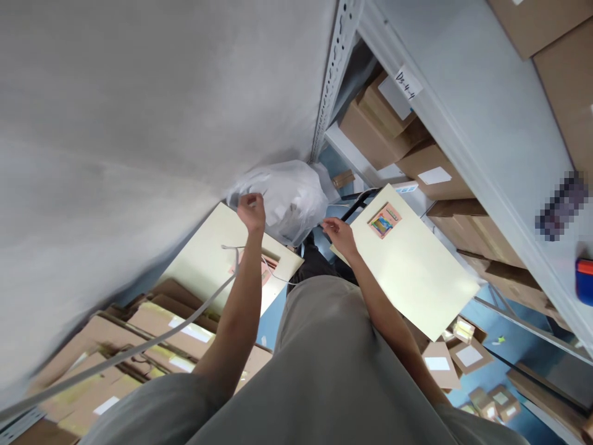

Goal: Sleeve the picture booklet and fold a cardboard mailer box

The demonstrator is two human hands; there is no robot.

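Note:
A large, whitish see-through plastic bag point(291, 196) bulges in front of me, against the foot of the wall. My left hand point(251, 213) is over the bag's left side, its fingers closed in a pinch that appears to be on the thin film. Beside the bag's lower right edge is my right hand point(340, 235), with fingers curled together; whatever they may hold is too small to make out. Below the left forearm lies a cream-coloured board point(199, 253) with a cutout. Another cream board point(410, 266), bearing a small colourful picture point(385, 220), extends by my right arm.
Metal shelving point(445, 136) with cardboard boxes point(433, 172) rises on the right. Flattened cartons point(134, 346) are stacked at lower left, crossed by a grey cable point(185, 321). Small boxes point(467, 355) sit low at right. A grey wall point(162, 111) bounds the left.

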